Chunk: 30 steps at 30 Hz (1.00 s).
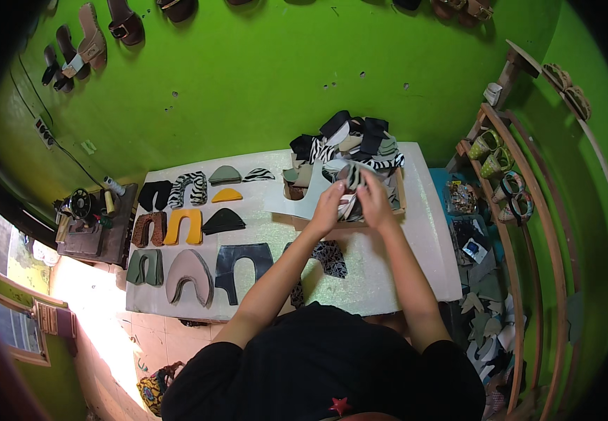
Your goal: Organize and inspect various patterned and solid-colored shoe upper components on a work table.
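Note:
Both my hands are raised over an open cardboard box (311, 224) heaped with cut material pieces. My left hand (328, 205) and my right hand (373, 201) are closed on a small bundle of grey-green cut pieces (352, 175) between them. Its exact shape is partly hidden by my fingers. Behind it, black pieces (373, 135) and zebra-striped pieces (323, 150) rise out of the box. A pale flat sheet (286, 204) lies beside my left hand at the box's left side.
On the white table (416, 281) lie sorted stacks: yellow U-shaped pieces (183, 226), beige curved pieces (188, 275), a dark U-shaped piece (243, 270) and green half-rounds (225, 221). A sewing machine (83, 210) stands at left. A wooden rack (521, 245) with shoes is at right.

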### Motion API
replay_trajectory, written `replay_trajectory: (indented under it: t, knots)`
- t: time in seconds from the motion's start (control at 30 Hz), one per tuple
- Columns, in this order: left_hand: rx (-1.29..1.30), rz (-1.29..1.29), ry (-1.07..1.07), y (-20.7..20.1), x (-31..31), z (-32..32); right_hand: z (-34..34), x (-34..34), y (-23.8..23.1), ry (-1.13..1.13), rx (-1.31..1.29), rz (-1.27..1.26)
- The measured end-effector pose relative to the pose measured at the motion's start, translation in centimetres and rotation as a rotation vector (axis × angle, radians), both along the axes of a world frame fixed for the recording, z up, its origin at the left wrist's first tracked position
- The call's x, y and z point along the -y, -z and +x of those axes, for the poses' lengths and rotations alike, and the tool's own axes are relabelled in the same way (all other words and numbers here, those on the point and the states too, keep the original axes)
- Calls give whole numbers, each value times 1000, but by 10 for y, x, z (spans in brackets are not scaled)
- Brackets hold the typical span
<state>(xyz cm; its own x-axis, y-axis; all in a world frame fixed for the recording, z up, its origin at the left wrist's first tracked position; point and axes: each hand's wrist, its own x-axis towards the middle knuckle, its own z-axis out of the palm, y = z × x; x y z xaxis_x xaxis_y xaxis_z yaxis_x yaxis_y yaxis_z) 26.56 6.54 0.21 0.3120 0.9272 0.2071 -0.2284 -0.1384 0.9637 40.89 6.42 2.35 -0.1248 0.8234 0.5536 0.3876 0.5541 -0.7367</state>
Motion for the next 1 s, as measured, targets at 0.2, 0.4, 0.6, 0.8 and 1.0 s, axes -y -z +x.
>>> replay_trajectory:
  t: [0.2, 0.4, 0.6, 0.8, 1.0]
  knots:
    - [351, -517, 256, -31, 20, -52, -62, 56, 3, -34, 296, 47]
    - [239, -355, 180, -18, 27, -104, -92, 77, 6, -38, 232, 159]
    - [97, -340, 189, -32, 46, -143, -102, 72, -10, 151, 159, 270]
    - [-18, -380, 328, -39, 63, -176, -123, 62, -43, -151, 159, -4]
    - [-23, -436, 388, -53, 75, -211, -150, 57, -38, -387, 119, -317]
